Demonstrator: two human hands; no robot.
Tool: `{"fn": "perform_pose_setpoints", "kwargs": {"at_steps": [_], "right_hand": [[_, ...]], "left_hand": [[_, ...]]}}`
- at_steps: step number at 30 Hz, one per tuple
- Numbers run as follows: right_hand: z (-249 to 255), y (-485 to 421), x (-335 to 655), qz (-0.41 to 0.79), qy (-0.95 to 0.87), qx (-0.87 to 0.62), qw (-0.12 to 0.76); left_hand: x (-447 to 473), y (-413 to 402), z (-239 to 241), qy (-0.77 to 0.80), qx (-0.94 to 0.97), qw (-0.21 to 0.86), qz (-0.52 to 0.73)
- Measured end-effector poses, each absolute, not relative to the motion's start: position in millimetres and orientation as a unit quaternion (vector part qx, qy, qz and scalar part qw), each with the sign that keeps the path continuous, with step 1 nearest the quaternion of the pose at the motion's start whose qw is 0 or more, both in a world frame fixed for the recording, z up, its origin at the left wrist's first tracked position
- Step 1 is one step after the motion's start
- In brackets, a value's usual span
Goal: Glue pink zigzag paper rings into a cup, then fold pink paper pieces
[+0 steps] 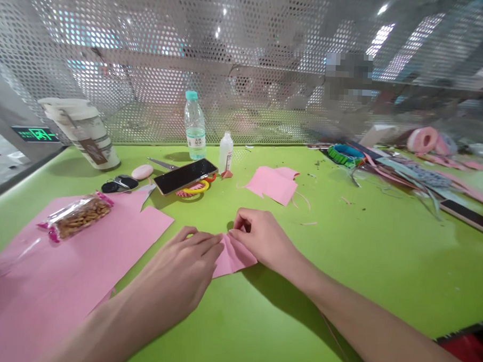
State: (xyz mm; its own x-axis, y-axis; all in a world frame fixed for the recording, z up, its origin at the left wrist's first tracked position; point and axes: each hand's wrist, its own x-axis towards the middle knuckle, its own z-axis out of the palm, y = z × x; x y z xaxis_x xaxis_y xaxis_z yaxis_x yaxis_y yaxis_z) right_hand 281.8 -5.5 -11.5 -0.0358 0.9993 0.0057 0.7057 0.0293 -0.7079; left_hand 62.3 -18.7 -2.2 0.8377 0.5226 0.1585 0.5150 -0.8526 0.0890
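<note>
Pink paper (pixel 235 259), right grip (pixel 261 238) pinching (left grip (pixel 180 261) touching)

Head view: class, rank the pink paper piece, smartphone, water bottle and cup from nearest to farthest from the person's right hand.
From the right hand:
1. Pink paper piece, straight ahead.
2. Smartphone, ahead to the left.
3. Water bottle, just beyond the smartphone.
4. Cup, far left.
</note>
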Motion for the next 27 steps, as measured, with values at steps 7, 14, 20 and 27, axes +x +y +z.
{"fn": "perform_pose_setpoints", "kwargs": {"at_steps": [7, 14, 20, 27], "right_hand": [[-8, -6, 280, 0.267, -0.667, -0.648, 0.253], [-7, -8, 281, 0.264, -0.663, -0.655, 0.247], [-5, -12, 287, 0.327, -0.645, -0.644, 0.251], [-8, -25, 293, 0.373, -0.629, -0.634, 0.253]], "left_hand": [[62, -20, -3, 0.275, 0.959, 0.010, 0.066], [63, -22, -1, 0.287, 0.956, 0.025, 0.059], [64, -21, 0, 0.292, 0.954, 0.040, 0.065], [62, -21, -2, 0.285, 0.955, 0.036, 0.073]]}}
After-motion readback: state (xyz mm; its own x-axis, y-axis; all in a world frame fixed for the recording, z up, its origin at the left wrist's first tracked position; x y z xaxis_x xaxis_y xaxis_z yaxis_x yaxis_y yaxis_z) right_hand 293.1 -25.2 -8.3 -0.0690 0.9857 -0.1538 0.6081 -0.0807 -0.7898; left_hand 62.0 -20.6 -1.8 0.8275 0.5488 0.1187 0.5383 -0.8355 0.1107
